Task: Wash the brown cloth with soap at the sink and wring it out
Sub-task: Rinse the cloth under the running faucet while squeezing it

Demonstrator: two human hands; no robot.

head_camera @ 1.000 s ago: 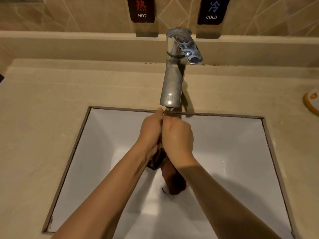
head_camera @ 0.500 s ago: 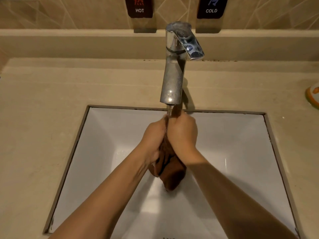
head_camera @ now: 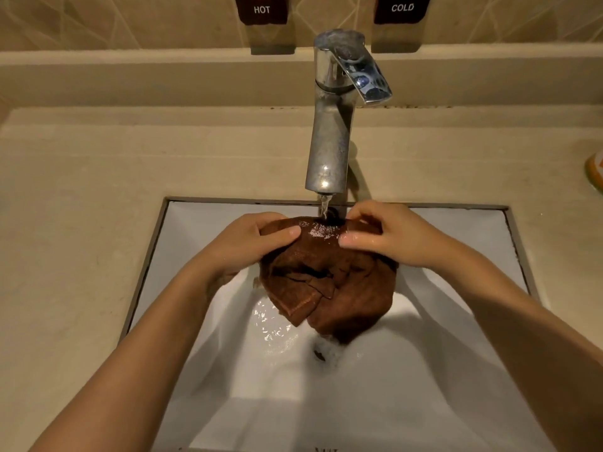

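Nearest the camera, 2 bare forearms reach in over the white rectangular sink basin (head_camera: 456,321). There's water pooling around the dark drain hole (head_camera: 321,353) at the bottom.

The wet, rumpled brown terry cloth (head_camera: 332,282) is held up above the drain, its lower folds hanging free of the basin floor. The left hand (head_camera: 248,243) grips the cloth's top left edge, thumb on top and fingers curled under. The right hand (head_camera: 391,239) pinches the top right edge the same way. Between them the cloth is spread out, and the thin stream of water (head_camera: 324,207) from the tall chrome lever faucet (head_camera: 329,141) lands right on it.

So I'd say this is the soaking or rinsing step. I can't see any suds, so no idea if soap has gone on.

Next up is probably either soaping and rubbing, or bunching it into 1 roll and twisting hard over the basin so drips don't hit the beige stone counter (head_camera: 81,223).

Behind that, dark HOT (head_camera: 262,9) and COLD (head_camera: 402,8) signs are on the tiled wall.
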